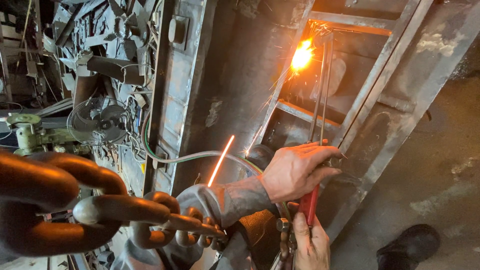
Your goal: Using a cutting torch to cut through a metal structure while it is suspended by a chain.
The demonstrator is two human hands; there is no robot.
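- Gripping a red-handled cutting torch (316, 150), left hand (295, 172) wraps its tubes; right hand (310, 245) closes around its base.
- Sparks (302, 55) off the grey steel frame (380, 85) could burn bare skin or the green hose (195, 156).

Chain (75, 200) left of torch (320, 90); frame (380, 85) seemingly behind.

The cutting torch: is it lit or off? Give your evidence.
Lit. The cutting torch has a bright orange flare at its tip, throwing sparks off the steel frame.
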